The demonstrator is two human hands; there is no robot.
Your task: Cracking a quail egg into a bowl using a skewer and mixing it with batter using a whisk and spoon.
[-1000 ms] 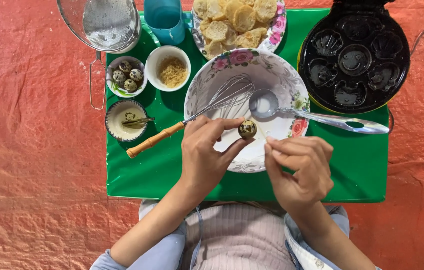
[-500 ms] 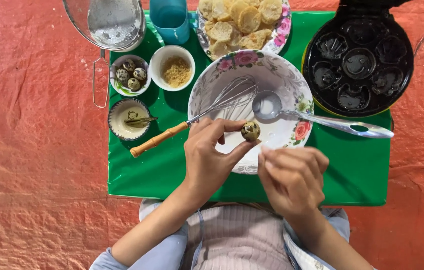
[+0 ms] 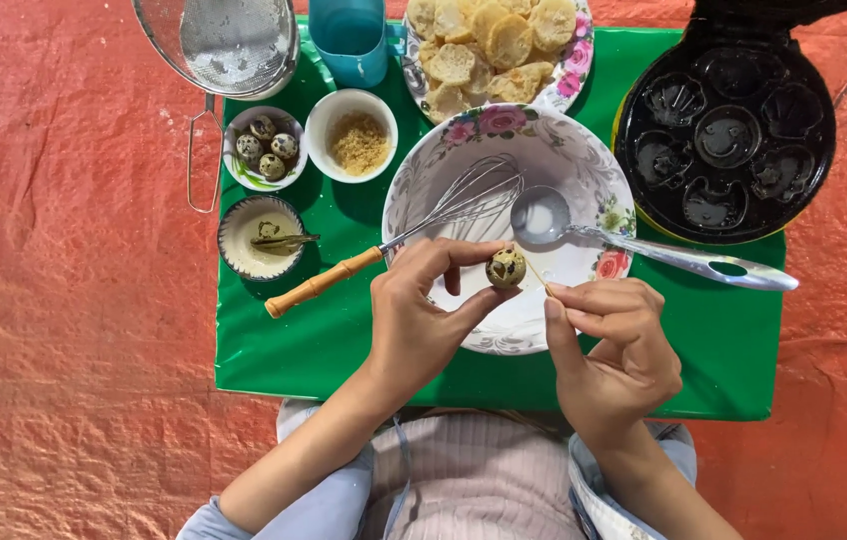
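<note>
The left hand [image 3: 419,320] pinches a small speckled egg [image 3: 506,268] between thumb and fingertips, above the near rim of the floral bowl [image 3: 424,180]. The egg's long axis looks roughly upright in the picture; which end is narrower cannot be told. The right hand [image 3: 612,350] is closed around a thin stick [image 3: 536,275], whose tip slants up-left to touch the egg's right side. In the bowl lie a whisk [image 3: 444,215] with its wooden handle pointing down-left, and a ladle [image 3: 644,250]. All of it rests on the green desk [image 3: 284,350].

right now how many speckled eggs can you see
5: one egg held in the left hand over the big floral bowl; four in the small bowl. More may lie beneath.
</note>
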